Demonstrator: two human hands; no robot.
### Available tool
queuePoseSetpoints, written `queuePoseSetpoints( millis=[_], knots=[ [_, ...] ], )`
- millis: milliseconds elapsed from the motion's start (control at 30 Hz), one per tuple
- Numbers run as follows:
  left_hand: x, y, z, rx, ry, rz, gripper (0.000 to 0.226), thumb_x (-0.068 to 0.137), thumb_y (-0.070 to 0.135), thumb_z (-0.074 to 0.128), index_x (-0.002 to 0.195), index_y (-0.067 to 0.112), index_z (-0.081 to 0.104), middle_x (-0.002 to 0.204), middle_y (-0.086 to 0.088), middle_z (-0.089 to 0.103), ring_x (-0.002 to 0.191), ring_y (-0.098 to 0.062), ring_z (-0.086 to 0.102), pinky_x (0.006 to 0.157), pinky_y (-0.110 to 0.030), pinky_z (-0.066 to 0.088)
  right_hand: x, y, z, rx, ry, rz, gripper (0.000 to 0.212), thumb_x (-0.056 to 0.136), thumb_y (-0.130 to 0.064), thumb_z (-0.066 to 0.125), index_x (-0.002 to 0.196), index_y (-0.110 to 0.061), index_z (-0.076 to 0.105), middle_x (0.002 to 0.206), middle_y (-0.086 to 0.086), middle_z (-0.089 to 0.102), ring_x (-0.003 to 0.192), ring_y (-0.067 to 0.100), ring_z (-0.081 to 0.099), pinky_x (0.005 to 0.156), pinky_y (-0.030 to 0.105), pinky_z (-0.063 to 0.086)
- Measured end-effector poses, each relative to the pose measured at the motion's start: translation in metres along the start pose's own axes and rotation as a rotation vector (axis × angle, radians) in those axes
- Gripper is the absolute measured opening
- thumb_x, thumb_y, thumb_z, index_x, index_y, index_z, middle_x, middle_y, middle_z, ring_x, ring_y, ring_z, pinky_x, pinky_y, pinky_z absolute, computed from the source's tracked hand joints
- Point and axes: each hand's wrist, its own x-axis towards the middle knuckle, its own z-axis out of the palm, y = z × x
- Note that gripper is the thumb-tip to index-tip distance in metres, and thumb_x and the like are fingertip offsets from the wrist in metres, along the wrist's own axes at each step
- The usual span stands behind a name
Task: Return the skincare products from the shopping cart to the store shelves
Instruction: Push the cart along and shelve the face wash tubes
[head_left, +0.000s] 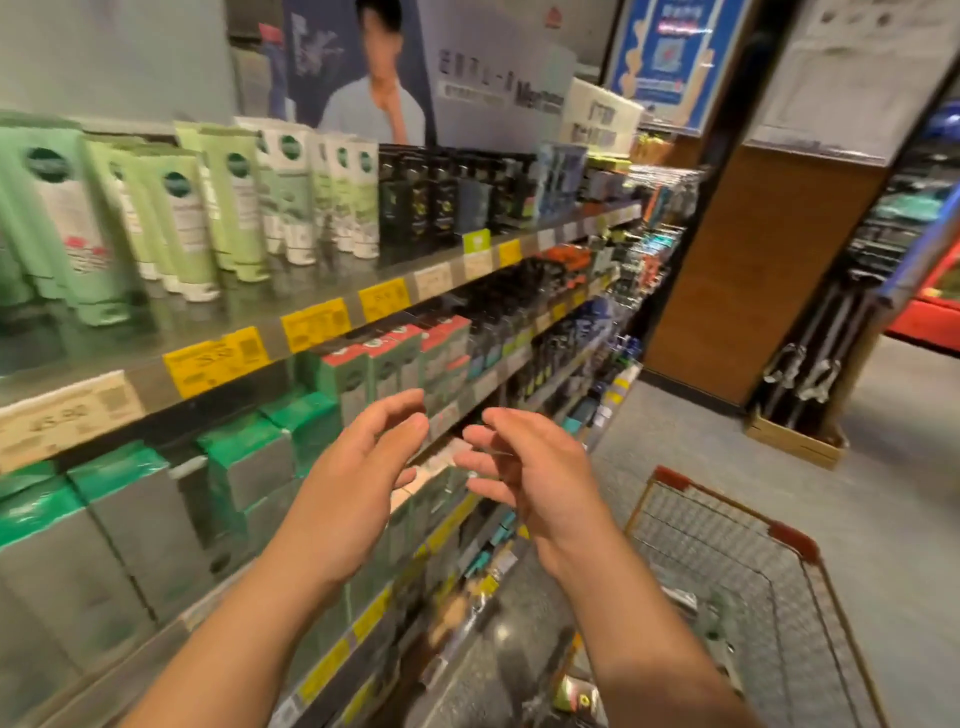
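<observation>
Both of my hands hang in mid-air in front of the store shelves, facing each other and holding nothing. My left hand has loosely curved fingers near the green-and-grey boxes on the second shelf. My right hand is relaxed too, a little to the right. The wire shopping cart with red corner guards stands at the lower right; a few products lie blurred in its bottom. Green tubes and dark boxes line the top shelf.
Yellow and white price tags run along the shelf edges. A wooden-clad pillar stands beyond the aisle's end, with a cardboard box on the floor beside it. Grey floor lies to the right of the cart.
</observation>
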Motion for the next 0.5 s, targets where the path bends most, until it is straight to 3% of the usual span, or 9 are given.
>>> queuePoseSetpoints(
  millis=[233,300,367,500],
  knots=[
    [0.008,-0.032,0.076,0.067,-0.209,-0.105,0.067,0.059,0.075,0.056,0.117,0.044,0.066,0.121,0.024,0.069,0.11,0.001,0.065,0.089,-0.031,0.052,-0.019,0.029,-0.095,0.06,0.232,0.065,0.021,0.101,-0.03,0.064,0.116,-0.016,0.068,0.103,0.006,0.08,0.091,0.022,0.078,0.072,0.034,0.058],
    [0.01,-0.041,0.096,0.078,-0.25,-0.138,0.058,0.065,0.072,0.061,0.117,0.045,0.066,0.12,0.024,0.069,0.112,0.0,0.065,0.086,-0.03,0.051,-0.025,0.035,-0.119,0.077,0.287,0.084,0.02,0.102,-0.029,0.063,0.116,-0.015,0.068,0.102,0.006,0.08,0.091,0.023,0.078,0.077,0.037,0.06],
    [0.013,-0.051,0.117,0.093,-0.294,-0.172,0.049,0.075,0.071,0.068,0.117,0.047,0.065,0.123,0.023,0.068,0.115,-0.002,0.064,0.088,-0.031,0.05,-0.03,0.041,-0.143,0.105,0.35,0.111,0.018,0.103,-0.025,0.063,0.113,-0.012,0.068,0.096,0.006,0.08,0.085,0.025,0.077,0.073,0.036,0.058],
    [0.014,-0.073,0.157,0.112,-0.377,-0.225,0.055,0.069,0.08,0.068,0.116,0.052,0.066,0.122,0.027,0.069,0.113,0.001,0.065,0.097,-0.036,0.051,-0.038,0.052,-0.188,0.181,0.458,0.175,0.021,0.104,-0.018,0.058,0.117,-0.003,0.064,0.09,0.011,0.075,0.07,0.024,0.071,0.06,0.032,0.052]
  ],
)
